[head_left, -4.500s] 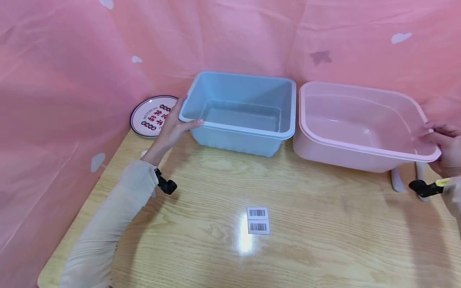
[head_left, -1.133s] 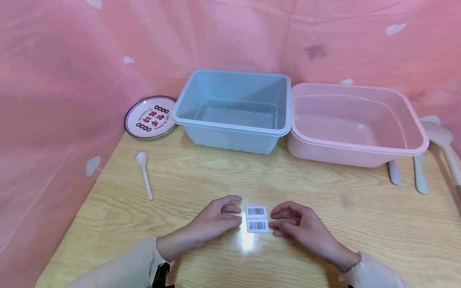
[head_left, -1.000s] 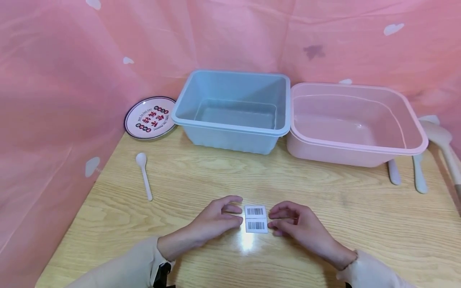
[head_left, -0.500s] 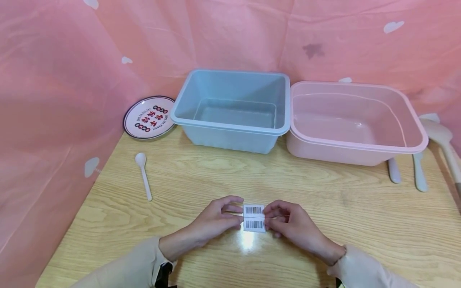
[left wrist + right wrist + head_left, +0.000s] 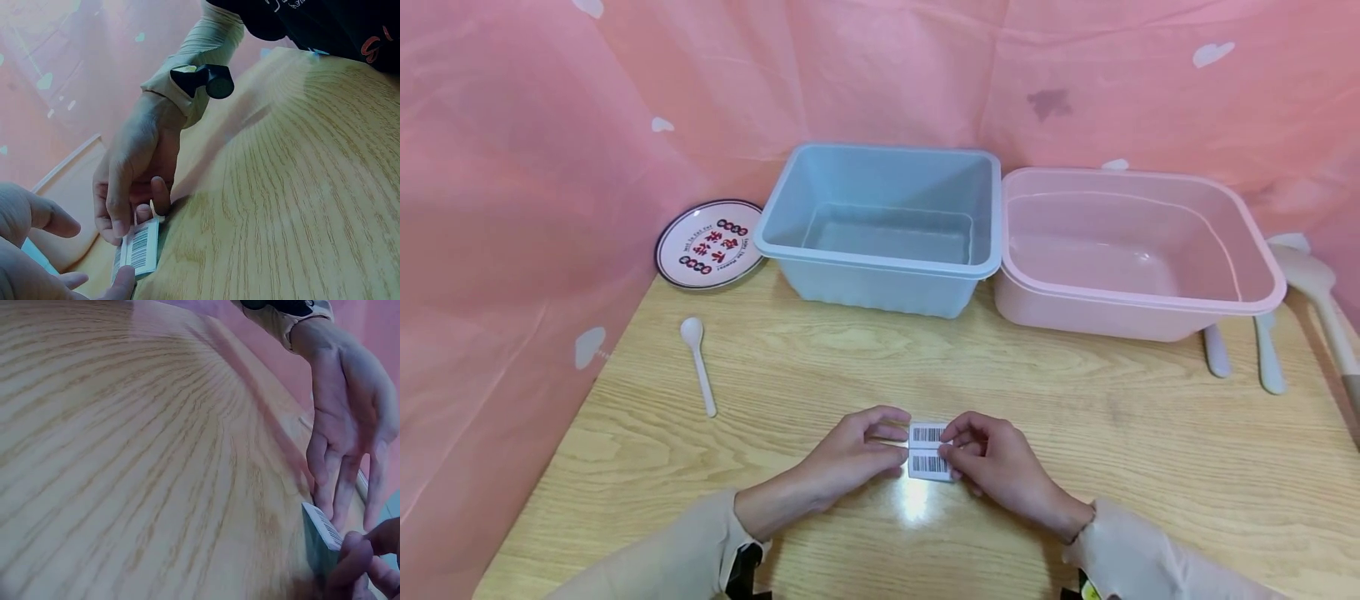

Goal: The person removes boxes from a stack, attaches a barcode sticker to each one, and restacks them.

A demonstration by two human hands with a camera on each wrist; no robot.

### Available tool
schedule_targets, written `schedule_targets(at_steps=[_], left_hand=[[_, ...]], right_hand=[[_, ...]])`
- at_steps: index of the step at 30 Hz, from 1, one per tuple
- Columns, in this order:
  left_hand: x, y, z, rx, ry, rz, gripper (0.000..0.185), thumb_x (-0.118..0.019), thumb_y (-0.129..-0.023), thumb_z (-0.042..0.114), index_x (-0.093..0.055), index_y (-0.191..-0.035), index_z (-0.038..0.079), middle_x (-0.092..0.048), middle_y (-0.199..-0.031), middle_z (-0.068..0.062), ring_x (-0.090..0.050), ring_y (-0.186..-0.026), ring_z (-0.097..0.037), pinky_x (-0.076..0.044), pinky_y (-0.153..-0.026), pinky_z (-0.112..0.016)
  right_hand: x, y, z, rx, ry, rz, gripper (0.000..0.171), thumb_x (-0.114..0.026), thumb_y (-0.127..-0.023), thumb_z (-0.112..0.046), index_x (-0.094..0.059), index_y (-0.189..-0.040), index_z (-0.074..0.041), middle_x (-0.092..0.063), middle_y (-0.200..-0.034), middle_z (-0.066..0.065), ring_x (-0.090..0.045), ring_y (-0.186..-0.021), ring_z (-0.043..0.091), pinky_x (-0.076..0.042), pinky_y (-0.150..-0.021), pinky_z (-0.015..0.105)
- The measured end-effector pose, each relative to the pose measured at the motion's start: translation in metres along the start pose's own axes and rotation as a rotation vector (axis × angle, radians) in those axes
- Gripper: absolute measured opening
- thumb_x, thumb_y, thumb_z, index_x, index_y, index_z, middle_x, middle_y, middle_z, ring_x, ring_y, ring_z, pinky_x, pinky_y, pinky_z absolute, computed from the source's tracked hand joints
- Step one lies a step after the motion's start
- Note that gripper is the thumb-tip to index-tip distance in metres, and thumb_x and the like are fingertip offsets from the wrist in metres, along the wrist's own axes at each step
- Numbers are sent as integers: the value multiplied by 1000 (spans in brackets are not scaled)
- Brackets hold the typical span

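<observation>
Your right hand (image 5: 1000, 465) pinches with its fingers bent; just across from it, your left hand (image 5: 847, 455) points inward, fingers relaxed.

On our wooden table (image 5: 820, 358), a blue basin (image 5: 880, 287) and a pink basin (image 5: 1105, 315) stand toward the back edge, a plate (image 5: 709, 244) at the back left corner, a spoon (image 5: 702, 368) near the left edge; a lilac handle (image 5: 1216, 352) and a bluish handle (image 5: 1268, 358) lie toward the right edge. We can't tell if the barcode card (image 5: 925, 450) lies flat.
</observation>
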State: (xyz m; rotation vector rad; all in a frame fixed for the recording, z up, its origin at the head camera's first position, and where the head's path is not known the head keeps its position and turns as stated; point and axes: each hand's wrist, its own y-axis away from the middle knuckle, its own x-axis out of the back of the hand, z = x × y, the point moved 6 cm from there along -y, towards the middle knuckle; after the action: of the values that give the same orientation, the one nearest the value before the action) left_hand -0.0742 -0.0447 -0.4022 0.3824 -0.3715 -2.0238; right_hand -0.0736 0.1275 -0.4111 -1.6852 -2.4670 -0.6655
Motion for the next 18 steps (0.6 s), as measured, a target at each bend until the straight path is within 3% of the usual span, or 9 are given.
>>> schedule_targets(at_steps=[7,13,18], left_hand=[[1,0,2,-2,-1,8,49,-61,-86,1,-48,-133,-3,-53,-126,-23,-63,-101,-23,-57,-87,-33],[6,-1,12,-43,1,56,48,-62,-88,3,-49,-134,-1,-53,-126,-23,-63,-100,-23,-56,-86,-34],[6,-5,25,-109,-1,51,46,-62,-90,6,-49,-134,1,-55,-125,-21,-64,-105,-23,-55,-89,-37]], right_hand=[[3,-1,-2,-14,13,95,7,-64,-88,-2,-62,-94,1,-62,-76,9,-49,-49,7,-42,-39,21],[16,-1,-14,110,14,179,9,-65,-87,0,-62,-95,3,-63,-76,11,-49,-50,5,-43,-40,21],[28,-2,-28,198,1,241,8,-64,-88,3,-61,-95,2,-62,-77,13,-54,-55,9,-47,-43,23]])
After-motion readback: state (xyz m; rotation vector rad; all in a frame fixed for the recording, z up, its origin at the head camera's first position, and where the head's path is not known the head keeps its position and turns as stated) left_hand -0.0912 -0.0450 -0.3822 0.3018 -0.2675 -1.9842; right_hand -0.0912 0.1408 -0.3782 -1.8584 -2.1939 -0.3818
